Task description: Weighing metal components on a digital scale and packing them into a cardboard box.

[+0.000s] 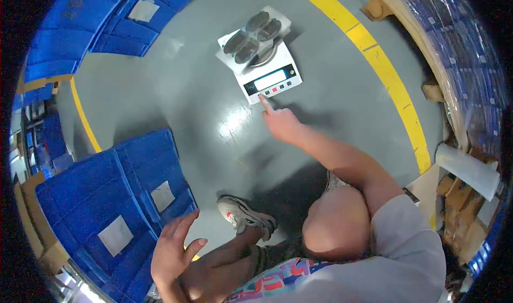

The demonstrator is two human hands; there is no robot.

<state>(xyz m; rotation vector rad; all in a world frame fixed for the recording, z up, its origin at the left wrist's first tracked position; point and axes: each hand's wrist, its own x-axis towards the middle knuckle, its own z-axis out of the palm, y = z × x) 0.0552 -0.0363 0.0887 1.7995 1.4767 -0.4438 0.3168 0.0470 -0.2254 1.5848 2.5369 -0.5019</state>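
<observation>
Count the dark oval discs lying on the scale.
4. On the white scale the dark oval discs lie in two pairs: far pair and, near pair and. Any stacked underneath would be hidden. The right hand presses a scale button.

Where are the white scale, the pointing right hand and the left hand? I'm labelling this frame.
white scale [265, 80]: head view, on its display panel.
right hand [280, 123]: head view, on the back of the hand.
left hand [172, 252]: head view, on the palm.
</observation>
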